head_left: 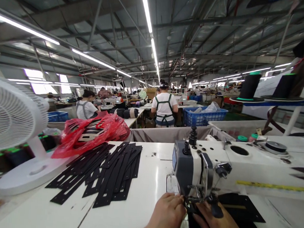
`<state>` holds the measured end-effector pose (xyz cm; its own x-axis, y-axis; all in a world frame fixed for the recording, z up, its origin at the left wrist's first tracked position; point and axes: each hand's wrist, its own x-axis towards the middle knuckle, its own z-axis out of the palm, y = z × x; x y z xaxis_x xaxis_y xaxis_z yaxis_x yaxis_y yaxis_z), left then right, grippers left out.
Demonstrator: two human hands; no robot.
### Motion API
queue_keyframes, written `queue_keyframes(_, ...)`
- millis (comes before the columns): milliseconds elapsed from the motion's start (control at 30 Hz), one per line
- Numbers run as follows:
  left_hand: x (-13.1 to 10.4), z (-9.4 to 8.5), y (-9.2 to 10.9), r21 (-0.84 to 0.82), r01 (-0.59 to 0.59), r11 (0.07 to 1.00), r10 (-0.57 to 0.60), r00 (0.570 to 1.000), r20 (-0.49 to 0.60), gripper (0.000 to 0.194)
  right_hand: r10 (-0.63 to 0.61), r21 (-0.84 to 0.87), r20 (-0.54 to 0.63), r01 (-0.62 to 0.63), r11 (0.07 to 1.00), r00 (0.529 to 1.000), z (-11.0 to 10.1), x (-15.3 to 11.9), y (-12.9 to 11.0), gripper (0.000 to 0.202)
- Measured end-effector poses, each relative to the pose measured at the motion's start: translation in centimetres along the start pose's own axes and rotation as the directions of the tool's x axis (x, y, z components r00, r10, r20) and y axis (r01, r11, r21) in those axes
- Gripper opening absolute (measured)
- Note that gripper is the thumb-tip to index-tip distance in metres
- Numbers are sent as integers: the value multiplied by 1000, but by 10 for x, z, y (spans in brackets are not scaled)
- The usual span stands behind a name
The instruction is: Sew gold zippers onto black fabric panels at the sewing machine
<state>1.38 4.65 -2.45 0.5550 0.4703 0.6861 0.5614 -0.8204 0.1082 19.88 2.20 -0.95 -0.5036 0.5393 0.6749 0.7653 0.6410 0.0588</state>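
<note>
Strips [116, 175] lie on the table [147, 186] between fan [13, 116] and sewing machine [255, 166].

This is a sewing workshop on a factory floor; an industrial sewing machine [257, 166] stands at the white table [131, 216], with black thread cones [250, 87] on a stand and cut black strips [116, 181] heaped across from it; beyond, a person in a green apron [165, 107] stands near a blue plastic basket [205, 117]; long tube lights [146, 9] hang under bare steel roof beams [212, 24].
</note>
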Motion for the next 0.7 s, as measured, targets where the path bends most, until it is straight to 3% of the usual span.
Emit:
queue_keyframes(133, -5, -13, 6, -66, 82, 994, -83, 996, -12, 8, -58, -152, 54, 66, 986, 997, -1, -11, 5, 35)
queue_keyframes(233, -19, -31, 21, -321, 278, 905, -273, 960, 61, 22, -115, -293, 95, 138, 946, 989, -17, -32, -2, 49)
queue_keyframes(300, -33, -43, 37, -569, 510, 645, -465, 853, 237, 23, -123, -343, 119, 157, 926, 985, -33, -49, -16, 61)
queue_keyframes(367, -44, -53, 55, -709, 667, 228, -559, 686, 465, 30, -107, -342, 133, 147, 928, 985, -50, -65, -37, 71)
queue_keyframes(433, -49, -64, 73, -709, 690, -146, -551, 538, 638, 43, -58, -315, 146, 102, 944, 988, -63, -76, -61, 76)
queue_keyframes(500, -46, -73, 88, -668, 667, -330, -526, 458, 717, 48, 16, -279, 165, 31, 960, 986, -72, -83, -83, 76)
queue_keyframes(567, -37, -79, 99, -610, 708, -355, -494, 412, 766, 47, 81, -242, 172, -38, 969, 982, -76, -87, -100, 74)
queue_keyframes(633, -29, -80, 105, -534, 805, -259, -496, 364, 789, 45, 131, -199, 180, -94, 975, 975, -79, -88, -113, 70)
queue_keyframes(700, -24, -77, 107, -478, 866, -146, -521, 343, 782, 44, 173, -156, 187, -144, 977, 967, -82, -89, -119, 66)
